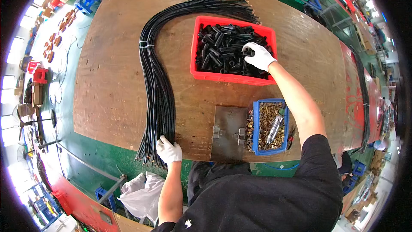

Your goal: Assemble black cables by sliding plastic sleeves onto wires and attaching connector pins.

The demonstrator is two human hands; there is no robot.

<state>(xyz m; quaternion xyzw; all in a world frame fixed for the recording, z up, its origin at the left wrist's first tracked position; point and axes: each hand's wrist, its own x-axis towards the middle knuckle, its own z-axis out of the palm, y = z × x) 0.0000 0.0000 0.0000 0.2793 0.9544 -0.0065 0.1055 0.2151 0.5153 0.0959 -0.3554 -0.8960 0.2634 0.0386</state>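
My right hand point(259, 56), in a white glove, is over the right side of a red plastic bin point(234, 78). Its fingers are closed on a short black tubular sleeve point(248, 52). Many similar black sleeves point(219, 53) fill the bin. A long bundle of black cables point(155, 77) curves down the left part of the table, bound by a pale tie. At the bundle's near end my left hand point(168, 149), also gloved in white, has its fingers curled against the cables. How many strands it grips is hidden.
Right of centre stands a blue bin point(256, 139) of small brass-coloured fittings point(269, 111), with a silver hand tool point(274, 129) lying on top. Beside it is a dark metal plate point(229, 133). More black cable point(364, 90) runs along the right edge. A white bag point(143, 195) hangs below the table's front.
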